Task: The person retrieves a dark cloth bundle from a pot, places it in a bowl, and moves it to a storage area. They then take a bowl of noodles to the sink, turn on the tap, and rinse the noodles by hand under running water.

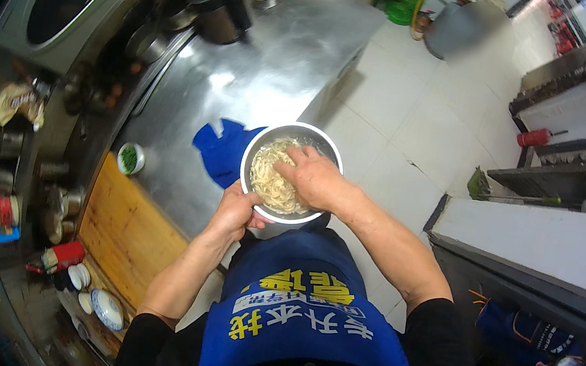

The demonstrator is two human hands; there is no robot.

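Observation:
A round metal bowl (pixel 247 161) is held in front of my apron, near the edge of a stainless steel counter. My left hand (pixel 236 210) grips its rim at the lower left, thumb over the edge and fingers beneath. Inside lie pale, wet-looking shredded strips of food (pixel 271 177). My right hand (pixel 313 179) reaches into the bowl from the right, its fingers spread and touching the strips; some fingertips are sunk out of sight. Just left of the bowl, a blue cloth (pixel 222 151) lies on the counter, partly hidden behind the bowl.
On the steel counter (pixel 266 51) stand a small white bowl of chopped greens (pixel 130 159) and a dark jug-like appliance (pixel 217 9). A wooden board (pixel 127 222) adjoins it at left. Patterned plates (pixel 107 308) sit lower left. A white appliance (pixel 530 236) stands right, beyond the tiled floor (pixel 390 118).

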